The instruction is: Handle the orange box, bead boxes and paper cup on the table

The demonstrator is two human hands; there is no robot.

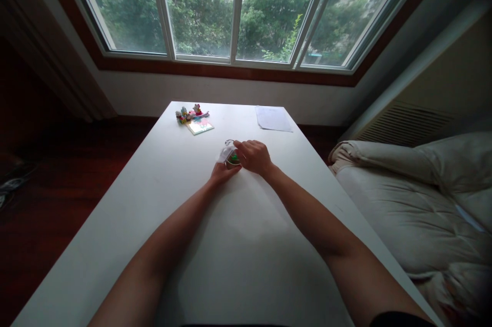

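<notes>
Two hands meet on one small white pouch at mid-table.

Left hand point(222, 172) pins the pouch point(226, 152) from below, fingers closed on its near edge to steady it; right hand point(252, 157), just beside, pinches its top, seemingly where a thin cord loops. Toy figures point(191, 112) and a card point(200, 125) lie beyond the left hand; paper point(272, 118) lies beyond the right.

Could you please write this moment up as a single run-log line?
left hand: on small white bag | right hand: gripping bag's top | table: toy figures, card, paper sheet at far end
</notes>
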